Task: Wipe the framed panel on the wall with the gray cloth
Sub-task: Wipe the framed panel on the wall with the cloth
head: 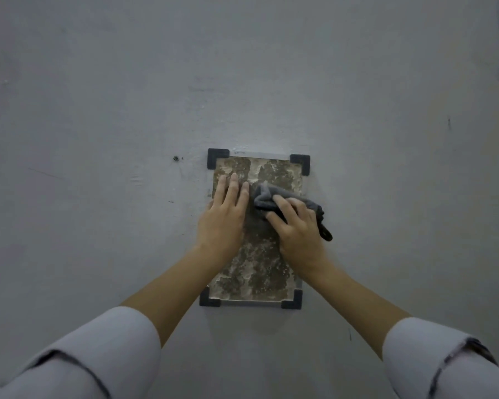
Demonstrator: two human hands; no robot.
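The framed panel [260, 272] hangs on the wall, an upright rectangle with a mottled brown and beige surface and dark corner brackets. My left hand [224, 217] lies flat on its upper left part, fingers stretched out and holding nothing. My right hand [295, 226] presses the bunched gray cloth [267, 197] against the panel's upper middle. The cloth sticks out above my fingers, and a dark loop of it hangs past the right side of my hand. Both hands cover the panel's middle.
The gray wall [98, 110] fills the whole view. A small screw or hole [175, 158] sits left of the panel's top corner. Faint scuffs mark the wall to the left and far right. My light sleeves show at the bottom corners.
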